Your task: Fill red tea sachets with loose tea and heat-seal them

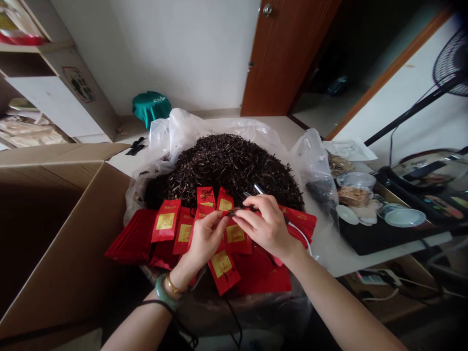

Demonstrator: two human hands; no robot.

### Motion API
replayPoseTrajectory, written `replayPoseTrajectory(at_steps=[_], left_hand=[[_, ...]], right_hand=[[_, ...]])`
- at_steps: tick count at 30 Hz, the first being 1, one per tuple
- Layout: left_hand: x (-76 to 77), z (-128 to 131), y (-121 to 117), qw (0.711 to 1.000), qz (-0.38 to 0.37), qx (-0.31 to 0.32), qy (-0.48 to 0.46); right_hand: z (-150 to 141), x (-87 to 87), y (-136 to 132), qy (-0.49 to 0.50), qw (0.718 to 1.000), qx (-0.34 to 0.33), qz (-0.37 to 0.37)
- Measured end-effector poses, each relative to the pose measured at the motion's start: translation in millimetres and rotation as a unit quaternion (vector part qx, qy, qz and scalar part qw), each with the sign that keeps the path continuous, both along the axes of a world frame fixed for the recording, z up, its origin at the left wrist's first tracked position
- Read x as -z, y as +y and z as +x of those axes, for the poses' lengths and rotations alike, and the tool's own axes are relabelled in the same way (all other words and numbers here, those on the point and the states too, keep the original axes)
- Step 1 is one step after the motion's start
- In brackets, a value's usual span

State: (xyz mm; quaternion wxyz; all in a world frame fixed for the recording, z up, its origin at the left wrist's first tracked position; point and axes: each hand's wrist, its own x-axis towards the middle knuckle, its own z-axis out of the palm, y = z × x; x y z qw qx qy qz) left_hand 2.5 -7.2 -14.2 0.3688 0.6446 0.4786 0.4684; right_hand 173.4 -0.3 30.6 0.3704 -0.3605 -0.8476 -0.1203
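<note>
My left hand (207, 238) and my right hand (266, 223) meet in front of a heap of dark dried tea leaves (230, 161). Both are closed in a pinch at the fingertips, on a small dark piece of tea leaf (231, 213) between them. Below and around my hands lie several red packets (166, 220) with gold labels, some with loose leaf bits on top. A slim silver-white object (259, 189) pokes out behind my right fingers; I cannot tell what it is. A white cable (303, 234) runs out beside my right hand.
A clear plastic bag (314, 156) surrounds the heap. At left stands an open cardboard box (73, 234). To the right, a table holds plastic tubs (354, 187) and a lid (405, 215). A fan (451, 63) stands at far right; a brown door (281, 53) is behind.
</note>
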Motion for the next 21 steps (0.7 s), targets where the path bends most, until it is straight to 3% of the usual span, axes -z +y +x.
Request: replayPoseTrajectory(at_steps=[4,10,13,15,21], left_hand=[[-1.5,-1,-4,0.996,0.064,0.001,0.065],[-10.8,-7,-8,0.985,0.157,0.034,0.068],[-14.0,-12,-5,0.954,0.248,0.072,0.151],[-15.1,-16,-2,0.932,0.290,0.057,0.209],[-21.3,-28,4,0.878,0.355,0.042,0.319]], right_hand=[[-3,-5.9,-6,-0.037,0.999,0.025,-0.009],[-5,-7.4,-7,-0.019,1.000,-0.001,-0.025],[-6,-8.2,-6,-0.024,0.999,-0.031,-0.030],[-5,-9.2,-6,-0.030,0.998,-0.052,-0.020],[3,-13.6,-6,-0.087,0.990,-0.114,-0.008]])
